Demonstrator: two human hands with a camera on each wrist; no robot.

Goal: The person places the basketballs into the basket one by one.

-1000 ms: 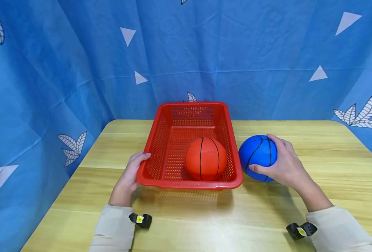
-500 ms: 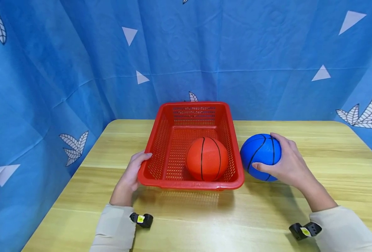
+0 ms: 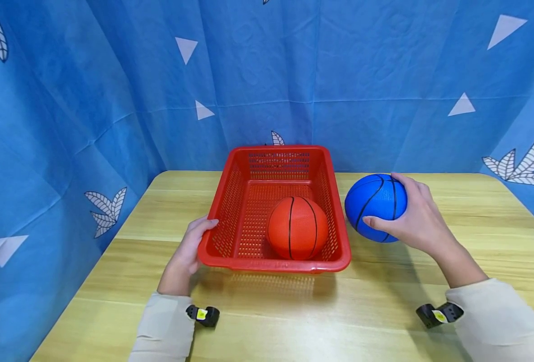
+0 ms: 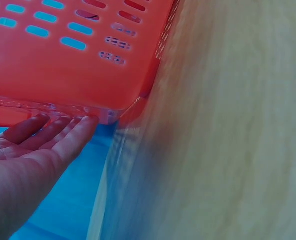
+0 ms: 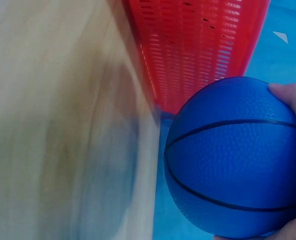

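Observation:
My right hand [image 3: 418, 216] grips a small blue basketball [image 3: 370, 208] from its right side, with the thumb at the front and fingers at the back. The ball is off the table, just right of a red plastic basket [image 3: 273, 263]. An orange-red basketball [image 3: 297, 229] lies inside the basket, in its near right part. At the basket's near left corner my left hand [image 3: 190, 246] holds the rim, thumb over the top. In the left wrist view, the fingers [image 4: 70, 140] reach against the basket's outside. The right wrist view shows the blue basketball [image 5: 235, 160] close up beside the perforated basket wall [image 5: 188, 50].
A light wooden table [image 3: 267, 322] bears the basket. Behind and to the left hangs a blue curtain [image 3: 257, 65] with white triangles and leaves. Each wrist carries a small black camera, one on the left [image 3: 203, 315] and one on the right [image 3: 438, 315].
My right hand has raised the blue basketball off the table, and it now sits higher in the head view. The left hand, basket and orange-red ball stay almost the same.

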